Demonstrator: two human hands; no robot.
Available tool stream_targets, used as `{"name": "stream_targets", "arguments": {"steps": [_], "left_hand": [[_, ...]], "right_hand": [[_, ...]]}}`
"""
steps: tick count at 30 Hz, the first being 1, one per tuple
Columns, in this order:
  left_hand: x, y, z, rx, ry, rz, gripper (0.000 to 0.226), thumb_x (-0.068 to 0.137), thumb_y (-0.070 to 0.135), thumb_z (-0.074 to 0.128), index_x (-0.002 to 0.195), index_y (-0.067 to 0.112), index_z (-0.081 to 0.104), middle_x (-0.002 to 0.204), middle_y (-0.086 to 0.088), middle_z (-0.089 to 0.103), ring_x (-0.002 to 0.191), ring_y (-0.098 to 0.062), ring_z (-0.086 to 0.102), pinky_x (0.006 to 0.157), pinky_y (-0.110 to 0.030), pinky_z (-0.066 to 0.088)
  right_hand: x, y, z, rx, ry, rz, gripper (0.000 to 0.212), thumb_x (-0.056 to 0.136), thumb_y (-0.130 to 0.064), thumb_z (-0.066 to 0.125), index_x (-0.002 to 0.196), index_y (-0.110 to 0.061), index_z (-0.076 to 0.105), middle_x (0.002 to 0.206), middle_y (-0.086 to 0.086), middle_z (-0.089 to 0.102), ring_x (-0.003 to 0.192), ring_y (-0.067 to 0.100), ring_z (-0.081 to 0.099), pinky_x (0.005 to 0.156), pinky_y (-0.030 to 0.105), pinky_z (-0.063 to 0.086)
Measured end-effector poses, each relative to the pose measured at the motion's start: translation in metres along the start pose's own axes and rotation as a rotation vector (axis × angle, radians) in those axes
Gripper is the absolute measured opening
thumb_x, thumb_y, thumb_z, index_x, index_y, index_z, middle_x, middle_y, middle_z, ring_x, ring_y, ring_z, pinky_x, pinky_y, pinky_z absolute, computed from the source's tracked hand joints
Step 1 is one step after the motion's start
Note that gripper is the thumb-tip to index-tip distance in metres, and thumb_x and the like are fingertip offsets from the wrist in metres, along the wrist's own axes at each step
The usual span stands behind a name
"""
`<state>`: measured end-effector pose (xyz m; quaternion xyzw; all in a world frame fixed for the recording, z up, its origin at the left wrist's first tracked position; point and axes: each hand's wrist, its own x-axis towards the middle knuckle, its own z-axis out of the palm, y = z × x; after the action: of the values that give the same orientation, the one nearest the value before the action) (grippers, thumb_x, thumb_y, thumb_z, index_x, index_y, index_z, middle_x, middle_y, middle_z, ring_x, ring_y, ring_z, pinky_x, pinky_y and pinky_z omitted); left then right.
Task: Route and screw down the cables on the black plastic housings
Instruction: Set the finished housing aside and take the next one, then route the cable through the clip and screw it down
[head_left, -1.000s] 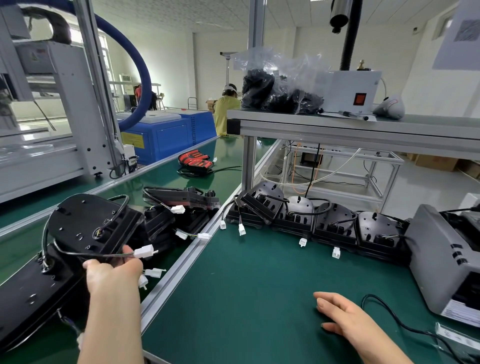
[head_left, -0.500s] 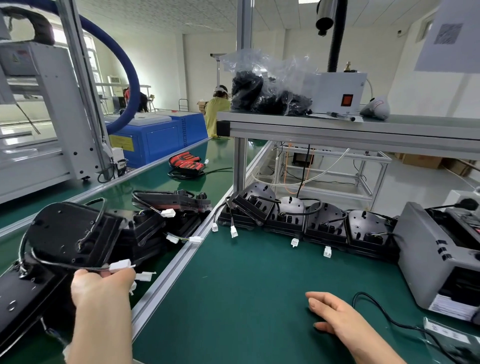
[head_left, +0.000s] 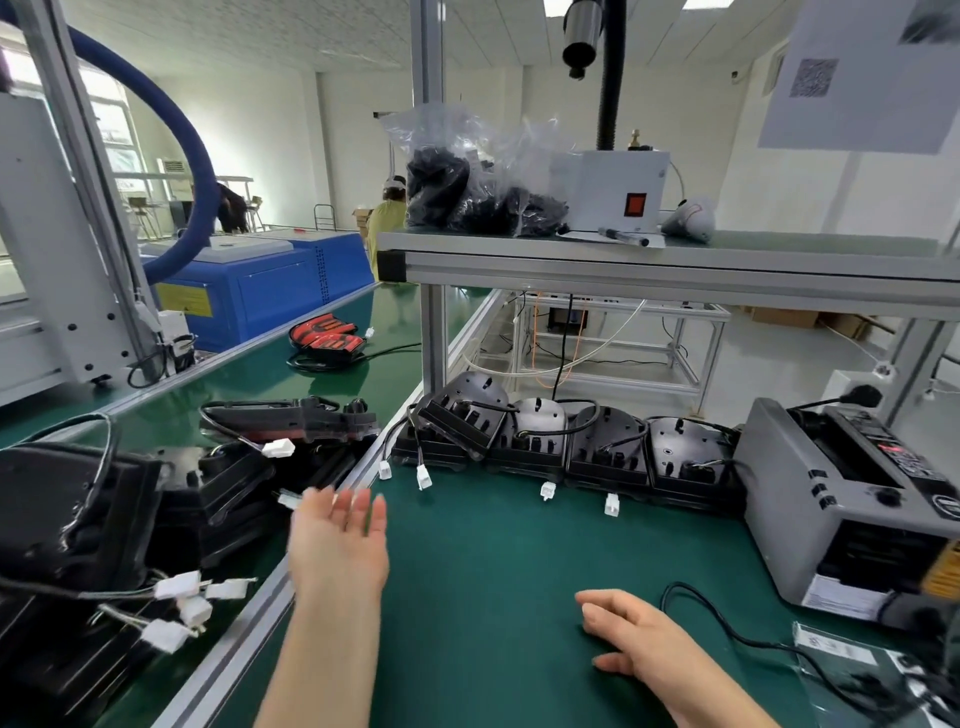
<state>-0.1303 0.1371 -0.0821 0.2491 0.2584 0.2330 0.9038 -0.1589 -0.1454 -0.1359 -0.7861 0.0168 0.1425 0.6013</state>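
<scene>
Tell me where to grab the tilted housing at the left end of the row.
I'd grip the tilted housing by its free left edge, coming from the front-left with the left hand. Its right side leans on the next housing, and white connectors dangle in front.

walls: painted white (head_left: 291, 130) | windows: seen at far left (head_left: 111, 132) | light: given by ceiling panels (head_left: 557, 4) | floor: pale, glossy (head_left: 779, 364) | furniture: green worktop (head_left: 519, 561) spanned by aluminium-framed shelf (head_left: 675, 270); blue machine cabinet (head_left: 270, 291) placed beyond
</scene>
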Motion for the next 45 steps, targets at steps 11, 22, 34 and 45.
{"name": "stream_targets", "arguments": {"steps": [11, 22, 34, 45], "left_hand": [[0.077, -0.074, 0.132, 1.467, -0.133, 0.435, 0.062, 0.092, 0.047, 0.052, 0.139, 0.008, 0.041, 0.147, -0.015, 0.031, 0.133, -0.034, 0.030, 0.106, -0.046, 0.032], [0.143, -0.061, 0.152, 1.866, -0.161, 0.235, 0.070, 0.093, 0.062, 0.038, 0.131, 0.004, 0.051, 0.127, -0.016, 0.057, 0.114, -0.034, 0.054, 0.096, -0.036, 0.043], [0.142, -0.048, 0.169, 1.778, -0.191, 0.283, 0.060, 0.099, 0.048, 0.031, 0.130, 0.000, 0.051, 0.127, -0.020, 0.056, 0.109, -0.036, 0.056, 0.093, -0.038, 0.043], [0.082, -0.018, 0.132, 1.043, -0.301, 0.082, 0.036, 0.089, 0.047, 0.042, 0.086, 0.015, 0.058, 0.070, -0.004, 0.061, 0.051, -0.017, 0.056, 0.048, -0.020, 0.042]], "right_hand": [[0.014, -0.001, -0.018, 0.036, 0.037, 0.043, 0.011, 0.091, -0.018, 0.063, 0.101, -0.019, 0.066, 0.104, 0.004, 0.066, 0.100, 0.011, 0.062, 0.066, 0.024, 0.055], [0.010, 0.002, -0.023, -0.044, 0.093, 0.008, 0.011, 0.086, -0.026, 0.066, 0.093, -0.033, 0.070, 0.086, -0.018, 0.073, 0.081, -0.004, 0.067, 0.080, 0.012, 0.050], [0.009, 0.001, -0.022, -0.046, 0.084, -0.007, 0.013, 0.086, -0.023, 0.065, 0.097, -0.029, 0.070, 0.092, -0.010, 0.073, 0.076, -0.004, 0.065, 0.075, 0.009, 0.047], [0.010, 0.004, -0.024, 0.104, 0.045, 0.046, 0.011, 0.091, -0.012, 0.061, 0.097, -0.015, 0.070, 0.096, 0.007, 0.068, 0.085, 0.009, 0.066, 0.066, 0.025, 0.055]]}}
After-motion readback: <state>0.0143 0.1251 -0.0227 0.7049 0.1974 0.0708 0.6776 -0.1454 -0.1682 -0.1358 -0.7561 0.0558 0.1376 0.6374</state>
